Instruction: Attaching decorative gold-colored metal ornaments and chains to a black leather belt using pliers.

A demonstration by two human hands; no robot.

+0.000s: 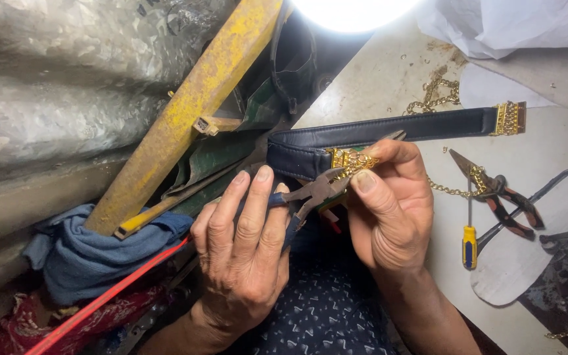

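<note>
My left hand grips the blue handles of a pair of pliers, whose jaws bite on a gold chain piece. My right hand pinches that gold piece between thumb and fingers, against a folded dark navy leather strap. The strap runs right across the worktop and ends in a gold metal clasp. The fold of the strap lies just above the pliers' jaws.
On the pale worktop lie a loose gold chain, red-handled cutters, a yellow-handled screwdriver and white cut-out shapes. A rusty yellow bar, corrugated metal sheet, blue cloth and a bright lamp stand left and above.
</note>
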